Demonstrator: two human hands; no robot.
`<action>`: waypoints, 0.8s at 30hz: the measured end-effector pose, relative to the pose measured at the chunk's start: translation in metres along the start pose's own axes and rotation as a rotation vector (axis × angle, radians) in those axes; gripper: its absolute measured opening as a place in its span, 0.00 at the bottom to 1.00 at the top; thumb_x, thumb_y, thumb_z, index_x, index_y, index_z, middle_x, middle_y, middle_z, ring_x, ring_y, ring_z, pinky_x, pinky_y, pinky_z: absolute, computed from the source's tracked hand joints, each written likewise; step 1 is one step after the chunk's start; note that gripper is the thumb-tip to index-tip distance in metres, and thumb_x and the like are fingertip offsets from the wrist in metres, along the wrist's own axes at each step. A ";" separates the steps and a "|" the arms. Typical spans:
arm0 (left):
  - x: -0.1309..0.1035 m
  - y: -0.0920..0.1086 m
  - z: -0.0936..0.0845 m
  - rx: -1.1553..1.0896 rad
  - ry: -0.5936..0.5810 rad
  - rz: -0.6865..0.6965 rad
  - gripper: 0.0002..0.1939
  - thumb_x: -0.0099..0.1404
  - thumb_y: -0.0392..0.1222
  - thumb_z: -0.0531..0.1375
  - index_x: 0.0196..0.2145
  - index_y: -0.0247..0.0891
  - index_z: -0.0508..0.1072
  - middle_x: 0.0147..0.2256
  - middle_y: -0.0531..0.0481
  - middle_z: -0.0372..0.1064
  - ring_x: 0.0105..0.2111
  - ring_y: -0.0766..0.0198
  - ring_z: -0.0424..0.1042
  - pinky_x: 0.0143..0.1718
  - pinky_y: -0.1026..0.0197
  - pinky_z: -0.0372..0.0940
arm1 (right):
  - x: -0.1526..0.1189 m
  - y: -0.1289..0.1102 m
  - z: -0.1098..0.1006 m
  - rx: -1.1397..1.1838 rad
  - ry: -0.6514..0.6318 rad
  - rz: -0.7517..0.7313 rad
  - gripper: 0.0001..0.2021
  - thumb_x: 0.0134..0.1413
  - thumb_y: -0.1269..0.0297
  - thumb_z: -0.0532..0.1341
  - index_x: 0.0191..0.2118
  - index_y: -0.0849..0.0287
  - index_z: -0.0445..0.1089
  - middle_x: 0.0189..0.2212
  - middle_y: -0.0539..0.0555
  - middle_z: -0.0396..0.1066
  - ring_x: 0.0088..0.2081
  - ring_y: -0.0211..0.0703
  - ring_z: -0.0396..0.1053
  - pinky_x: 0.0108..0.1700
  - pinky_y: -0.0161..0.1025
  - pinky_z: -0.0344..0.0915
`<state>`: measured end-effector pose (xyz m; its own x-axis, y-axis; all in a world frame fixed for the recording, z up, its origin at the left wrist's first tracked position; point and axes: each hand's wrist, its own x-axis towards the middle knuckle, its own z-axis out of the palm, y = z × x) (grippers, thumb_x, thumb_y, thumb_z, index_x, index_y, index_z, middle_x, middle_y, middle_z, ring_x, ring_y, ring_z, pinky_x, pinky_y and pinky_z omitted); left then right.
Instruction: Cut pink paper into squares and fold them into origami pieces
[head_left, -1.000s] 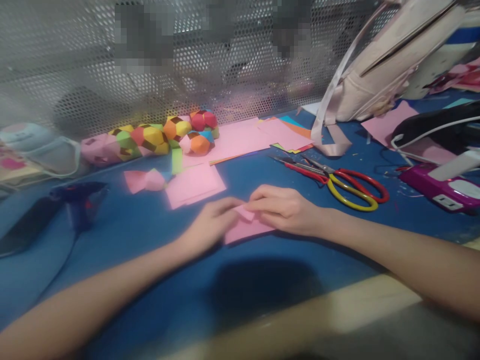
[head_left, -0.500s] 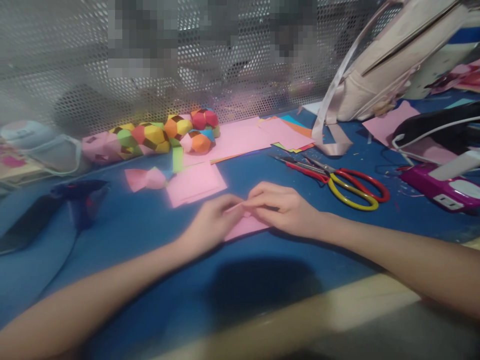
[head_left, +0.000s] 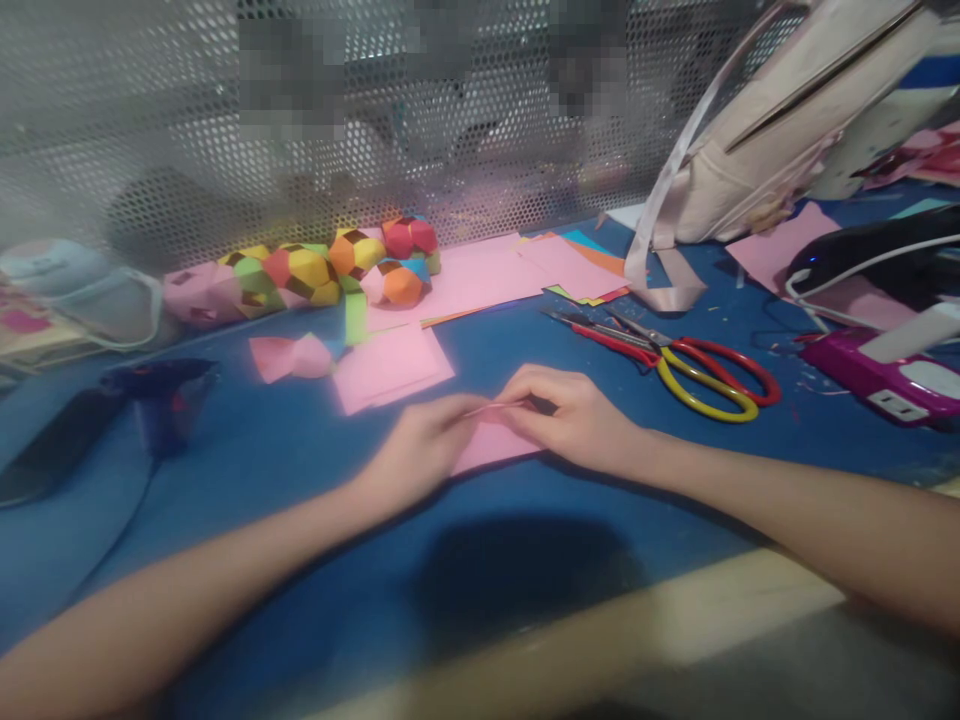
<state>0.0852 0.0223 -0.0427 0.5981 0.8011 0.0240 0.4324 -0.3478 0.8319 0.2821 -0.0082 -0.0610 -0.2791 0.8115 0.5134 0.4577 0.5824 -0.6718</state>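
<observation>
A piece of pink paper (head_left: 499,446) lies on the blue tabletop with its far edge lifted in a fold. My left hand (head_left: 420,440) pinches that edge on the left side, thumb and fingers pressed together. From the right, my right hand (head_left: 574,415) pinches the same edge, its fingertips almost meeting those of the left. The fingers hide part of the fold. Just beyond my left hand rests a stack of pink paper squares (head_left: 394,368), with a folded pink paper piece (head_left: 291,357) beside it.
Scissors (head_left: 675,365) with red and yellow handles lie beyond my right hand. Colourful folded paper balls (head_left: 300,275) line the perforated metal screen (head_left: 480,130). A glue gun (head_left: 165,395) is at left. A pale bag (head_left: 750,150) and purple power strip (head_left: 885,375) sit at right.
The far edge of the pink paper now shows as a thin raised line between my fingertips. Both hands have shifted only slightly and keep their pinch.
</observation>
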 end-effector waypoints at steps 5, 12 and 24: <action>-0.001 0.001 -0.006 -0.081 -0.049 -0.056 0.22 0.58 0.33 0.50 0.46 0.40 0.76 0.41 0.53 0.76 0.36 0.62 0.72 0.38 0.64 0.66 | 0.000 0.002 -0.001 0.030 -0.005 0.004 0.04 0.57 0.70 0.59 0.32 0.60 0.71 0.28 0.51 0.70 0.31 0.37 0.67 0.34 0.35 0.63; 0.003 0.008 -0.001 -0.001 -0.033 -0.010 0.17 0.63 0.50 0.58 0.43 0.38 0.77 0.40 0.49 0.76 0.39 0.60 0.72 0.42 0.62 0.65 | 0.001 0.001 0.000 0.006 0.017 -0.045 0.04 0.57 0.68 0.60 0.33 0.61 0.72 0.27 0.51 0.70 0.30 0.36 0.67 0.33 0.34 0.64; 0.008 0.005 -0.002 0.012 0.063 -0.104 0.19 0.61 0.55 0.58 0.33 0.37 0.80 0.31 0.50 0.77 0.31 0.62 0.72 0.31 0.63 0.64 | 0.003 -0.014 0.000 0.043 -0.004 0.243 0.11 0.51 0.65 0.62 0.41 0.62 0.71 0.33 0.52 0.74 0.32 0.38 0.69 0.35 0.35 0.67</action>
<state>0.0904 0.0277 -0.0373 0.5058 0.8622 -0.0268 0.4980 -0.2665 0.8252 0.2754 -0.0138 -0.0500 -0.1687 0.9282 0.3315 0.4753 0.3713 -0.7976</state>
